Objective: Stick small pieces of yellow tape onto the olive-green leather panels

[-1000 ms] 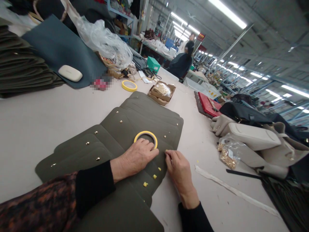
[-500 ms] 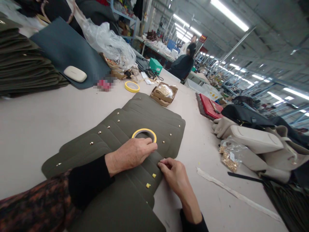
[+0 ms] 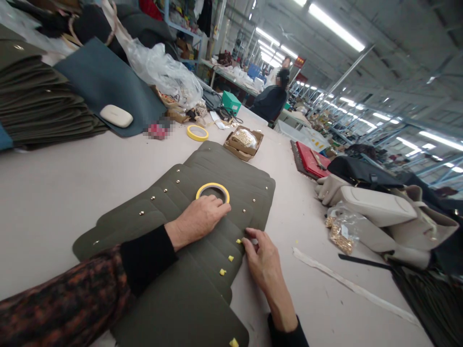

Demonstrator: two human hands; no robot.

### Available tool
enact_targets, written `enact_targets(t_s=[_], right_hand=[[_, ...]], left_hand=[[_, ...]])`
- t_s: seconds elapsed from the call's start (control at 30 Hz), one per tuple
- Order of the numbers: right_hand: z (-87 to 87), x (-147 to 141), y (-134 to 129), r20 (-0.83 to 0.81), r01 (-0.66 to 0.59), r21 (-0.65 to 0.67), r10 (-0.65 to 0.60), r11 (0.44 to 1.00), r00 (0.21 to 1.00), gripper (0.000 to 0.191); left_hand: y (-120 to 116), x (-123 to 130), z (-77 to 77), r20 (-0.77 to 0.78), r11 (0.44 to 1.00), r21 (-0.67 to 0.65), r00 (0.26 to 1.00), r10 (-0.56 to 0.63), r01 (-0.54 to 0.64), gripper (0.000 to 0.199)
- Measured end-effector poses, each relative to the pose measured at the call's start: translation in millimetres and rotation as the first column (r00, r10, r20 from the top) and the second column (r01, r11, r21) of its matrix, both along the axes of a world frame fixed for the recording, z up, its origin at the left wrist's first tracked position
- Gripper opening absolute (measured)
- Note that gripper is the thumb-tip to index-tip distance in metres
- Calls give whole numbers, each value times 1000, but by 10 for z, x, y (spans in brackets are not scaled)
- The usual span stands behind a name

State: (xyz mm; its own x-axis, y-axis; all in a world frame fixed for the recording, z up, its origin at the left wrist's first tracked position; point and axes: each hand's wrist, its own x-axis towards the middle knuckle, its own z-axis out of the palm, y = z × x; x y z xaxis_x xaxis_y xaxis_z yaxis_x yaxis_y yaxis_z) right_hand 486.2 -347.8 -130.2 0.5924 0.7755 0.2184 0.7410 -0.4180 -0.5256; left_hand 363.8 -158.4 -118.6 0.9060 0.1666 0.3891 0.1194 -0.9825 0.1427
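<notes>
Several olive-green panels (image 3: pixel 202 262) lie overlapped like steps on the table, with small gold-coloured metal fittings along their edges. My left hand (image 3: pixel 198 219) rests over them, its fingers closed on the near rim of a yellow tape roll (image 3: pixel 212 185). At the right edge of the panels is my right hand (image 3: pixel 264 260), thumb and forefinger apart and nothing visible between them. Its fingertips are beside a small piece of yellow tape (image 3: pixel 238 241) stuck on a panel. Two more yellow bits (image 3: pixel 230 259) sit below it, and another (image 3: pixel 234 342) shows at the bottom edge.
Behind the panels are a second yellow tape roll (image 3: pixel 197 133) and a cardboard box of gold-coloured beads (image 3: pixel 244 141). Stacked olive panels (image 3: pixel 47 103) stand at left. Beige bags (image 3: pixel 376 205) and a white strip (image 3: pixel 350 286) lie right. A person (image 3: pixel 269 99) sits farther back.
My right thumb and forefinger have come apart, and a yellow tape piece now shows on the panel where they were pinched. My left hand still holds the tape roll. The view has shifted slightly.
</notes>
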Motion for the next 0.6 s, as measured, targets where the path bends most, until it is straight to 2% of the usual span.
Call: enact_targets(t_s=[0.13,0.23,0.43,0.6], right_hand=[[-6,37,16,-48,-3,-23,2,1000,999,23],[22,72,96,-51,69,-19,-70,997,996,23],[41,123,312,136,119,-56,-111,991,984,21],[76,314,331,259,201,-75,-176,977,950,22]], left_hand=[[5,15,-18,-24,999,46,1000,9,-8,12],[-1,2,-29,-38,999,43,999,-15,16,11],[8,-21,4,-60,999,40,998,-15,17,12],[69,-27,47,-102,998,36,994,-37,41,16]])
